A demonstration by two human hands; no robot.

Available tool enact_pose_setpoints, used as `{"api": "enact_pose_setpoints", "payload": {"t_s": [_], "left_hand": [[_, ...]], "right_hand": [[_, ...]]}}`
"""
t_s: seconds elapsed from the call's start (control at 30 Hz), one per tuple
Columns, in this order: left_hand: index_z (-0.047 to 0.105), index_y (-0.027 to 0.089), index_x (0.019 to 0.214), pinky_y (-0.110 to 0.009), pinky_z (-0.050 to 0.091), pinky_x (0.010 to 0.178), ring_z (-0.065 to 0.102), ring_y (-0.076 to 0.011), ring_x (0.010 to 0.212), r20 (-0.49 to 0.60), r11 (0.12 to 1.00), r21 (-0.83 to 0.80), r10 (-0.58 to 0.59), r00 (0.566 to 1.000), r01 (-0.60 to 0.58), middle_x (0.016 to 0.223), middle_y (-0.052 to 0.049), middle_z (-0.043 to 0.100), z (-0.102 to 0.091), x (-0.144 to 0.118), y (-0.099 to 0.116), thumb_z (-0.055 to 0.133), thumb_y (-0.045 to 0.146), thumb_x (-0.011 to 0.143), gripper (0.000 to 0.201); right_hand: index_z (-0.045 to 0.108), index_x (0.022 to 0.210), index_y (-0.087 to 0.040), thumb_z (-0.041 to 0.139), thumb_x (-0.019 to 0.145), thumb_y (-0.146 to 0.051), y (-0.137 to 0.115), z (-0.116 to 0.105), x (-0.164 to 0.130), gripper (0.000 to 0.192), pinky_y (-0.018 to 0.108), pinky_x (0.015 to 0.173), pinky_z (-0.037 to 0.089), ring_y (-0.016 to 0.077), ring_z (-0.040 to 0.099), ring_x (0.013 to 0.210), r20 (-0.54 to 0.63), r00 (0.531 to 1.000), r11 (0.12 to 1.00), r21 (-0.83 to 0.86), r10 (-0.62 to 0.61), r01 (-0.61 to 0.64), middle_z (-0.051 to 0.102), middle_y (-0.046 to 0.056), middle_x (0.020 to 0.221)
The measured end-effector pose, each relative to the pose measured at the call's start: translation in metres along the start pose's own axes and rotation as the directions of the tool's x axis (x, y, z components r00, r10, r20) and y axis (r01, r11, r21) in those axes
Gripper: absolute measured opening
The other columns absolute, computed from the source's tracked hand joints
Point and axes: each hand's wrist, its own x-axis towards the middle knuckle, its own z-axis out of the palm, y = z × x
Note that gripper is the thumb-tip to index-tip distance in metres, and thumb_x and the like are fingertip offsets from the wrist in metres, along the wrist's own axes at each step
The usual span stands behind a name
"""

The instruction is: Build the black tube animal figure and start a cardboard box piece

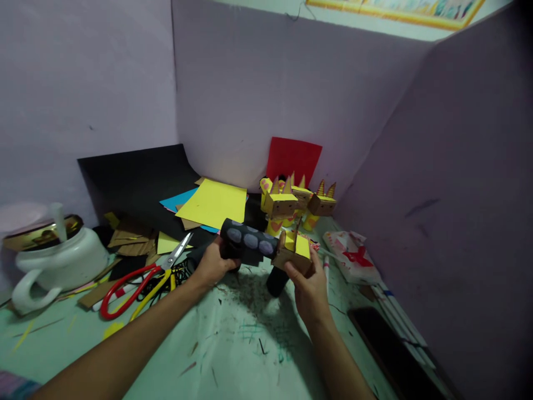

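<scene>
My left hand point(214, 264) grips the rear of a black paper tube point(250, 241) marked with purple-grey spots. At the tube's other end, my right hand point(308, 283) holds a small cardboard box head point(295, 256) with a yellow top and a thin upright piece on it. The head appears to touch the tube; whether they are joined I cannot tell. Below them a black leg-like tube point(277, 281) points down toward the table. Behind my right hand stand several yellow spotted figures with cardboard heads point(283, 206) and striped horns.
Red- and yellow-handled scissors point(156, 270) lie at left by a white lidded pot point(62, 258). Yellow paper point(214, 203) rests on black sheet point(137, 178); red paper point(293, 161) leans on the wall. A white packet point(352, 255) and dark phone point(395, 350) lie at right.
</scene>
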Motion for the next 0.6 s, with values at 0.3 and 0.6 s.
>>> {"api": "enact_pose_setpoints", "payload": {"t_s": [0.3,0.6], "left_hand": [[0.058,0.011,0.090,-0.040,0.045,0.085,0.059,-0.0278,0.093,0.033,0.990,0.134,-0.044,0.998,0.039,0.095,-0.009,0.066,-0.003,-0.002,-0.003,0.068,0.014,0.049,0.043],[0.057,0.010,0.094,-0.039,0.043,0.086,0.057,-0.0287,0.096,0.031,0.975,0.219,-0.049,0.998,0.041,0.097,-0.010,0.065,-0.004,-0.003,-0.006,0.067,0.015,0.050,0.045]], "right_hand": [[0.044,0.123,-0.020,0.075,0.056,-0.027,-0.015,0.004,-0.004,0.074,0.043,0.094,0.038,0.0273,0.050,0.110,0.079,0.997,0.985,-0.171,0.005,0.009,0.052,0.011,0.122],[0.038,0.127,-0.021,0.075,0.054,-0.031,-0.010,-0.001,-0.006,0.082,0.047,0.098,0.033,0.0300,0.044,0.117,0.128,0.992,0.973,-0.229,0.016,0.014,0.046,0.012,0.129]]}}
